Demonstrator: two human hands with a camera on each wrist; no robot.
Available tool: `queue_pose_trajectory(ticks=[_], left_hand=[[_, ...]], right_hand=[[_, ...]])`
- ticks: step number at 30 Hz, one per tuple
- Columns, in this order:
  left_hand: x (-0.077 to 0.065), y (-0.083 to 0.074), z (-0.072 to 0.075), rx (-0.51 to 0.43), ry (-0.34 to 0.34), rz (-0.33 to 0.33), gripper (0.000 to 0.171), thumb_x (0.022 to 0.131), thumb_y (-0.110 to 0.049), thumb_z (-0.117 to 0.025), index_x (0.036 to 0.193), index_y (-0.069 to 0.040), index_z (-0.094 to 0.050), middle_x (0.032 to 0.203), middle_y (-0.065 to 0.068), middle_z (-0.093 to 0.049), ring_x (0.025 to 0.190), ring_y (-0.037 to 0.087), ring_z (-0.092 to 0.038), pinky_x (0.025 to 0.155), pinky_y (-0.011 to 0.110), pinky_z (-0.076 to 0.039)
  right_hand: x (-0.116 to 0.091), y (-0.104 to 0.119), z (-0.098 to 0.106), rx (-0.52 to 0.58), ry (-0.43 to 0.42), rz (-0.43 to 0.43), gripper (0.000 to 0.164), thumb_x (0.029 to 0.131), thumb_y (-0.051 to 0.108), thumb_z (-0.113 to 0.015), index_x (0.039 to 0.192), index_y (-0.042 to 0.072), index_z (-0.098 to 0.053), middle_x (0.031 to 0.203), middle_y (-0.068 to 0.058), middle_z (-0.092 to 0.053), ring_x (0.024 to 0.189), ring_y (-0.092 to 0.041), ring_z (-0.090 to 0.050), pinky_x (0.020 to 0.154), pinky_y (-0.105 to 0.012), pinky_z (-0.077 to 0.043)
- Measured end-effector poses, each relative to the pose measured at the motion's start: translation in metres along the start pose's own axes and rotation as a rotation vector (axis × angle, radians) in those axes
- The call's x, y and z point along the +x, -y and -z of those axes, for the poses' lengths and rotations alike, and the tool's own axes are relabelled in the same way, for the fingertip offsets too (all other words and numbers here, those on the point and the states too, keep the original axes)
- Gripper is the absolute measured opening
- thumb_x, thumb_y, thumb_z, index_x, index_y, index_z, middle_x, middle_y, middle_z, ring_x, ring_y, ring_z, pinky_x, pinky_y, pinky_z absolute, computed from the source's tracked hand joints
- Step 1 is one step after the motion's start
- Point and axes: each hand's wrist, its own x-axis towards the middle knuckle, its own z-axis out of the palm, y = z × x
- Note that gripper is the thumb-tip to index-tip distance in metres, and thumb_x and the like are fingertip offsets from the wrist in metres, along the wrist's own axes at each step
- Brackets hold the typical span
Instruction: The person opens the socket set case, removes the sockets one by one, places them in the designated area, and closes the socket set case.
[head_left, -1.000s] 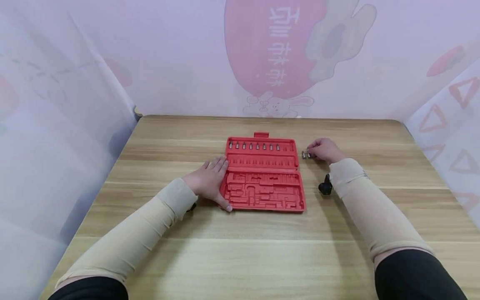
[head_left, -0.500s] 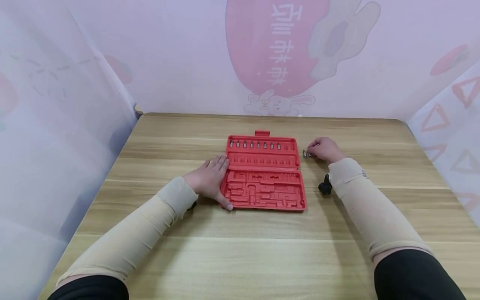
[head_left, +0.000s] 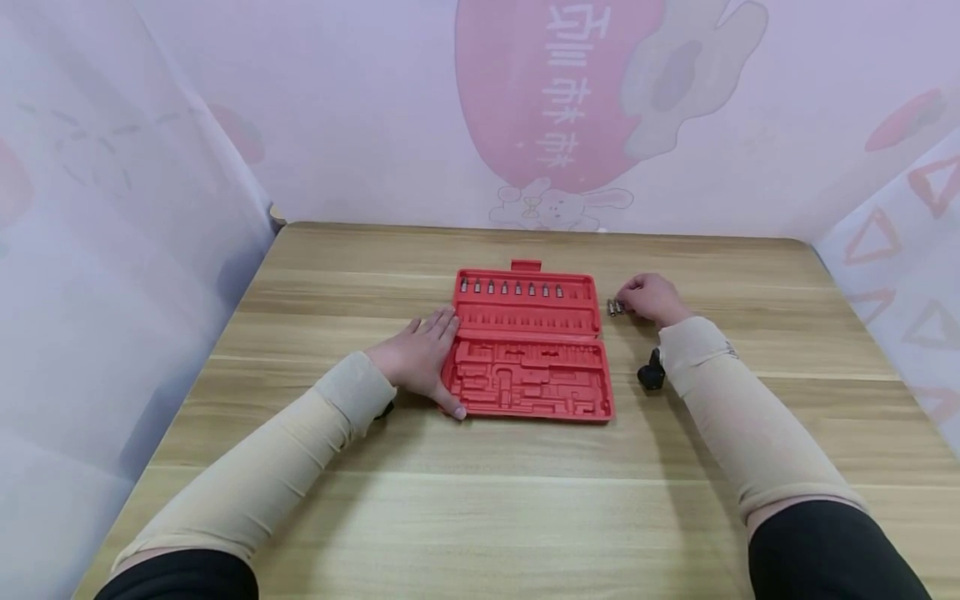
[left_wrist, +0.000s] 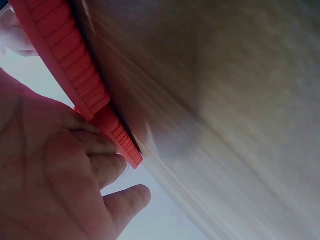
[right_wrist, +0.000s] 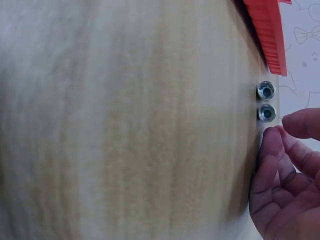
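Three sides of pale printed sheeting [head_left: 337,100] enclose your one wooden tabletop [head_left: 480,508]. Your two arms reach in over it, each in a beige sleeve [head_left: 277,467]. One red case [head_left: 525,379] lies open near the middle of the tabletop, its two halves unfolded flat, with one latch tab [head_left: 526,265] at the far edge. Your left hand [head_left: 420,358] rests against the case's left side, fingers spread and straight, covering part of that edge. Your right hand [head_left: 652,298] is beyond the case's right side; its fingers bend loosely, thumb and fingertips narrowly apart with nothing visible between them. One black device [head_left: 651,375] sits by your right wrist. Eight metal bits [head_left: 518,287] stand in one row in the case's far half. Two loose metal pieces [right_wrist: 266,90] lie side by side between the case and your right fingertips; you cannot tell whether those touch the nearer one.
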Motion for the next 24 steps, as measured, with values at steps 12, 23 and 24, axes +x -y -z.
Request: queue_pose_trajectory(ticks=[12, 23, 24], left_hand=[[0.001, 0.0, -0.001, 0.005, 0.003, 0.001, 0.149, 0.068, -0.081, -0.078, 0.162, 0.008, -0.003, 0.169, 0.026, 0.002, 0.157, 0.039, 0.0, 0.125, 0.057, -0.009], [0.0, -0.001, 0.0, -0.007, 0.003, 0.006, 0.149, 0.068, -0.08, -0.079, 0.162, 0.008, -0.003, 0.169, 0.026, 0.002, 0.157, 0.038, 0.002, 0.125, 0.057, -0.009], [0.0, -0.001, 0.0, -0.007, 0.005, 0.006, 0.149, 0.069, -0.08, -0.079, 0.162, 0.008, -0.003, 0.169, 0.026, 0.003, 0.157, 0.038, 0.002, 0.125, 0.057, -0.008]], right_hand=[[-0.006, 0.002, 0.003, 0.099, -0.002, -0.031, 0.031, 0.104, 0.018, -0.052, 0.119, -0.007, -0.061, 0.094, -0.009, -0.063, 0.085, -0.018, -0.056, 0.073, -0.027, -0.049], [-0.007, 0.015, -0.007, -0.166, -0.011, 0.022, 0.037, 0.098, 0.035, -0.067, 0.105, -0.001, -0.066, 0.091, -0.01, -0.061, 0.081, -0.022, -0.054, 0.068, -0.032, -0.046], [-0.007, 0.015, -0.007, -0.169, -0.008, 0.025, 0.035, 0.098, 0.034, -0.067, 0.105, -0.001, -0.066, 0.09, -0.01, -0.061, 0.08, -0.022, -0.054, 0.068, -0.032, -0.046]])
